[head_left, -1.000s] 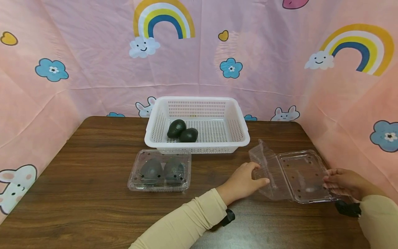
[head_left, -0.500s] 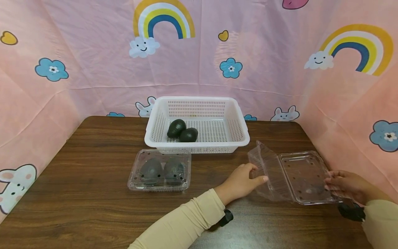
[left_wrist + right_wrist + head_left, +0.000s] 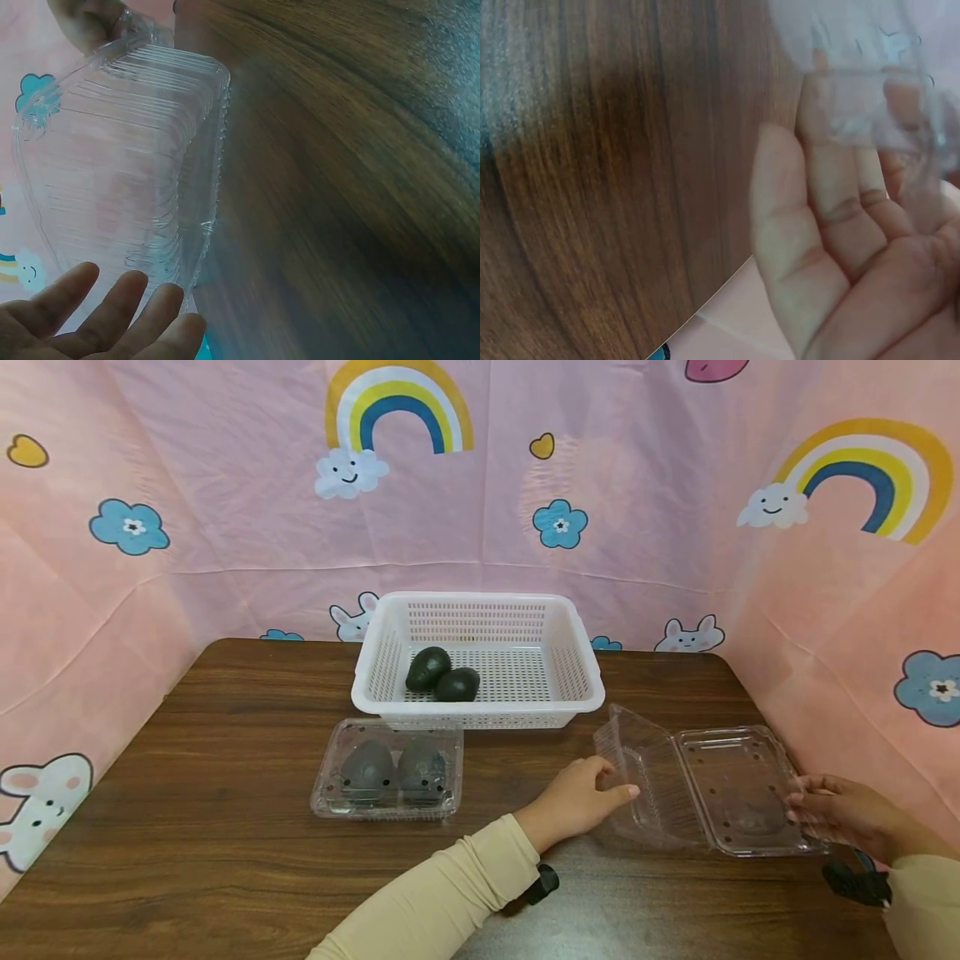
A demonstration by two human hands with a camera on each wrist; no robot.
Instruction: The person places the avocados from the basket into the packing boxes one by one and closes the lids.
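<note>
An unfolded clear plastic clamshell container (image 3: pixel 738 789) is at the right of the table in the head view, its ribbed half tilted up on the left and its flat, holed half on the right. My right hand (image 3: pixel 851 810) grips the flat half's right edge; in the right wrist view that hand (image 3: pixel 840 240) has its fingers behind the clear plastic. Beside the ribbed half is my left hand (image 3: pixel 573 797), thumb and fingers spread apart. Its loosely extended fingers (image 3: pixel 112 315) overlap the container's near rim in the left wrist view. No avocado shows inside this container.
A closed clear clamshell (image 3: pixel 337 793) holding two avocados stands left of centre. Behind it, a white perforated basket (image 3: pixel 480 708) holds two dark green avocados (image 3: pixel 429 669). Patterned pink cloth (image 3: pixel 480 527) surrounds the brown wooden table (image 3: pixel 225 860) at the back and sides.
The unfolded container has shifted slightly toward me, and its ribbed half has turned a little. My right hand has moved slightly right and nearer; my left hand has drifted slightly left.
</note>
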